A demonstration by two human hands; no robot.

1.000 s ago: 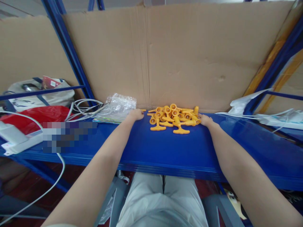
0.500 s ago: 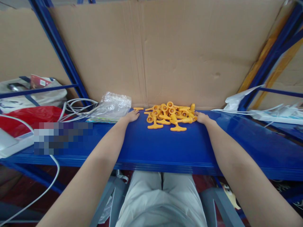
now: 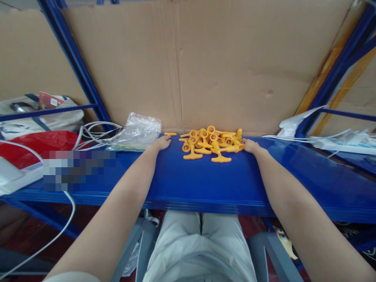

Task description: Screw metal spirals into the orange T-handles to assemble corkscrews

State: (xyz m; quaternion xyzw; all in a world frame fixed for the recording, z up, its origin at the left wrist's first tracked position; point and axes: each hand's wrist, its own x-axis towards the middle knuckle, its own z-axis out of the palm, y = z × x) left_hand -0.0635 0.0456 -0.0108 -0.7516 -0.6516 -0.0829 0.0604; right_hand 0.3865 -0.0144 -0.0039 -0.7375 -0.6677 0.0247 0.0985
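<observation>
A heap of yellow plastic T-handled pieces with flared, cup-like ends (image 3: pixel 216 147) lies on the blue tabletop, against the cardboard at the back. My left hand (image 3: pixel 162 143) rests on the table left of the heap, fingers stretched forward and holding nothing. Just beyond its fingertips lies a lone yellow piece (image 3: pixel 170 134), apart from the others. Clear crinkled plastic wrap (image 3: pixel 142 129) is close on the left of that hand. My right hand (image 3: pixel 249 145) rests at the heap's right edge, fingers extended beside the outermost pieces; whether they touch is unclear.
The blue table (image 3: pixel 211 182) ends just above my lap. A cardboard sheet (image 3: pixel 220 70) stands behind. White cables (image 3: pixel 96 131), a red bag (image 3: pixel 41 143) and a fabric bag (image 3: pixel 55 115) are at left. White power strips (image 3: pixel 346 145) lie at right, beside blue shelf posts.
My left hand has shifted slightly left, and the plastic wrap and the lone yellow piece have moved a little left too. The heap and my right hand stay in place.
</observation>
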